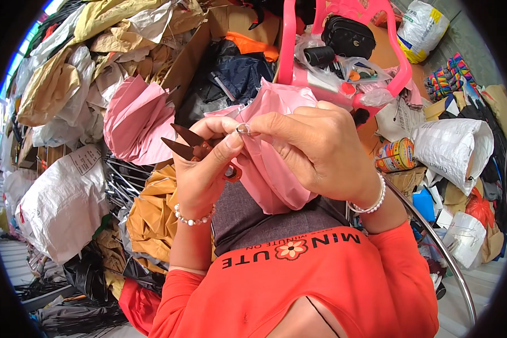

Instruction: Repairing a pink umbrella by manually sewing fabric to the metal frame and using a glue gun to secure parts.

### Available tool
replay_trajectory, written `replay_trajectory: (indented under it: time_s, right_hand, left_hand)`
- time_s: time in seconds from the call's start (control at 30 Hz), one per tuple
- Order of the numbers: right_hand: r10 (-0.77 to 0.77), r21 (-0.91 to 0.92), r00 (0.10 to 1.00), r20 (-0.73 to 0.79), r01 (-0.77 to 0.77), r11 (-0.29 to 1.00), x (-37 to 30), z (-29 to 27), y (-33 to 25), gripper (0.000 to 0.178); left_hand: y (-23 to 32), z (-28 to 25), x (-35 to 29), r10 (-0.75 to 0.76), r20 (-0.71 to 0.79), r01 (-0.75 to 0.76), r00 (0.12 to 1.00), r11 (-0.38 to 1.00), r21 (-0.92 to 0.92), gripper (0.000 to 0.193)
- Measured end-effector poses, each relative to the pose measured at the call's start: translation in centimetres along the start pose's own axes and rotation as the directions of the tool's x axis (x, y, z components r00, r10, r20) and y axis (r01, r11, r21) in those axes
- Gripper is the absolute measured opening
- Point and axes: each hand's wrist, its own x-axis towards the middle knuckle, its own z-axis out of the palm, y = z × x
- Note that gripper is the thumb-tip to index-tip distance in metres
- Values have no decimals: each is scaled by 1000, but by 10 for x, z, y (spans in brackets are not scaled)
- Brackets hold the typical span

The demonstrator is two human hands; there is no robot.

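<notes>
1. The small shiny piece (243, 129) sits right at my fingertips, between my two hands, above my lap; it is too small for me to tell its long axis.
2. My left hand (200, 180) is closed: thumb and forefinger pinch the piece from its left, while the palm and other fingers keep hold of the scissors (199, 150).
3. Those scissors point away and to my left, blades parted, handle loop toward my lap, so the blades face away from the piece.
4. My right hand (324, 149) reaches in from the right, knuckles up, its fingertips closed on the piece's right side; the thumb is mostly hidden from me. Both hands are equally near, each touching it.
5. The pink cloth (279, 177) lies below and beyond my grip, its long way slanting from the pink chair (289, 50) down to the dark grey trousers (239, 217) on my lap. I cannot tell how the piece joins the cloth.
6. Both forearms come up from my sides with elbows bent; the left wrist stands fairly upright, the right slants inward toward the left.
</notes>
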Motion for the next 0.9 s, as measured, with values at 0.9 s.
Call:
replay_trajectory:
  time_s: [0.9]
  right_hand:
    - [-99, -224, 988, 117, 124, 967, 14, -32, -10, 11]
  left_hand:
    - [6, 15, 0, 17, 41, -22, 999, 992, 125, 15]
